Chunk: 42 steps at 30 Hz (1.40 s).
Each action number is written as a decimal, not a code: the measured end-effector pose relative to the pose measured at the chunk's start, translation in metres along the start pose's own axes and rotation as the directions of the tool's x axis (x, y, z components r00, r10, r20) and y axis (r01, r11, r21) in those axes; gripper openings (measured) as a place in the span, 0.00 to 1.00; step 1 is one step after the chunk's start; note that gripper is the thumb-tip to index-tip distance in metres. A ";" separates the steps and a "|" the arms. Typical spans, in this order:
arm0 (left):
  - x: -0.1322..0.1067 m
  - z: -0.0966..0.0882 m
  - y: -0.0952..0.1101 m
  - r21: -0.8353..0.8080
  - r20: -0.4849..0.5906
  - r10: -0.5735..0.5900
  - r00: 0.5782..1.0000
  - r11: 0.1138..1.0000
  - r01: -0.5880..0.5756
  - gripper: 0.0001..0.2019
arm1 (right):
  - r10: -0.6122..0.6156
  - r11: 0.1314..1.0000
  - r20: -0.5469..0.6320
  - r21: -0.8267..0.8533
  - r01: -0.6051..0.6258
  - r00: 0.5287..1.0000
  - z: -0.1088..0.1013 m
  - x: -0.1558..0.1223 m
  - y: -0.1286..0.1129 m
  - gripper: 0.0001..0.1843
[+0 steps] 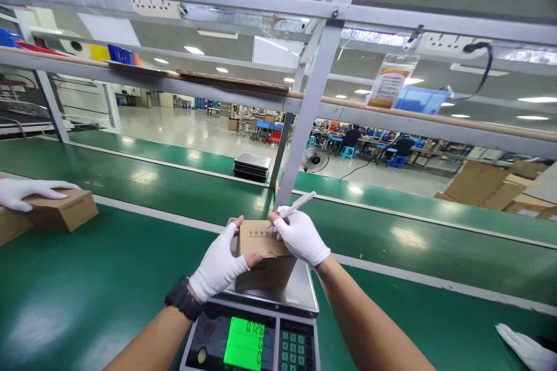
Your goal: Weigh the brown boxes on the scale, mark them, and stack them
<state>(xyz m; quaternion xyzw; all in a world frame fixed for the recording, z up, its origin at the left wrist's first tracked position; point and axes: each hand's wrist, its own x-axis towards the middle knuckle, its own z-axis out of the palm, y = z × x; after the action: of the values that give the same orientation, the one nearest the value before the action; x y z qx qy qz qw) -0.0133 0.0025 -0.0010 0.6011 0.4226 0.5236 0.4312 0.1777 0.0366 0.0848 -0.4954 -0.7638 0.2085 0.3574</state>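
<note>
A brown cardboard box (265,269) with printed characters on its lid stands on the metal pan of a digital weighing scale (300,290). The scale's green display is lit. My left hand (220,261), in a white glove with bare fingertips and a black watch at the wrist, grips the box's left side, thumb on the near top edge. In my right hand (302,237), also gloved, is a white pen (300,203), held slanted over the right part of the lid. The pen's tip is largely hidden by my fingers.
At the left, another person's gloved hand (30,191) rests on another cardboard box (73,208). Another gloved hand (526,348) shows at the lower right. A metal frame post (307,110) rises behind the scale. Across the green belt sits a second scale (252,165).
</note>
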 end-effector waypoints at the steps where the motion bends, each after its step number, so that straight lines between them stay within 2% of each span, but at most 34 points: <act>1: 0.000 -0.002 -0.001 -0.012 0.001 0.007 1.000 1.000 -0.007 0.50 | -0.006 0.999 -0.001 -0.042 0.006 1.000 0.002 0.004 0.000 0.16; 9: 0.001 0.002 -0.003 -0.068 -0.012 0.007 1.000 0.998 -0.008 0.50 | 0.032 0.995 -0.016 -0.095 -0.034 0.999 0.011 0.012 0.002 0.16; 25: 0.000 0.002 -0.007 -0.029 -0.033 0.013 0.999 0.999 -0.014 0.50 | 0.043 0.988 -0.051 -0.144 -0.050 0.998 0.011 0.011 0.001 0.16; 31: 0.003 0.001 -0.004 -0.019 -0.027 0.007 1.000 1.000 -0.007 0.52 | 0.052 0.987 -0.103 -0.145 -0.066 0.993 0.012 0.012 0.006 0.16; 34: 0.005 0.000 0.001 0.006 -0.008 0.021 1.000 1.000 -0.020 0.52 | 0.044 0.997 -0.153 -0.060 -0.053 0.987 0.010 0.011 0.008 0.16; 36: -0.003 0.004 0.004 0.078 -0.078 0.077 0.994 0.994 -0.071 0.46 | 0.053 0.997 -0.221 0.074 -0.037 0.974 0.011 0.005 0.005 0.18; 37: -0.010 0.008 0.006 0.159 -0.145 0.140 0.979 0.980 -0.117 0.40 | 0.076 0.989 -0.254 0.143 -0.041 0.964 0.013 0.000 0.002 0.19; 38: -0.018 0.013 0.007 0.269 -0.215 0.236 0.948 0.947 -0.175 0.34 | 0.113 0.978 -0.282 0.203 -0.056 0.953 0.015 -0.007 -0.002 0.21; 40: -0.033 0.031 0.009 0.528 -0.302 0.450 0.840 0.813 -0.246 0.27 | 0.182 0.956 -0.295 0.278 -0.099 0.938 0.022 -0.021 -0.006 0.23; 41: -0.035 0.039 0.009 0.633 -0.304 0.537 0.787 0.731 -0.254 0.31 | 0.195 0.950 -0.283 0.294 -0.109 0.939 0.024 -0.026 -0.005 0.24; 42: -0.032 0.045 0.010 0.702 -0.329 0.571 0.752 0.681 -0.210 0.36 | 0.177 0.950 -0.271 0.300 -0.092 0.946 0.024 -0.029 -0.002 0.25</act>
<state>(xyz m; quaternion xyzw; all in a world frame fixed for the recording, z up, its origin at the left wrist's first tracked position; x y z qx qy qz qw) 0.0292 -0.0344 -0.0039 0.6209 0.5268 0.5781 -0.0536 0.1656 0.0104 0.0601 -0.5160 -0.6284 0.2638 0.5190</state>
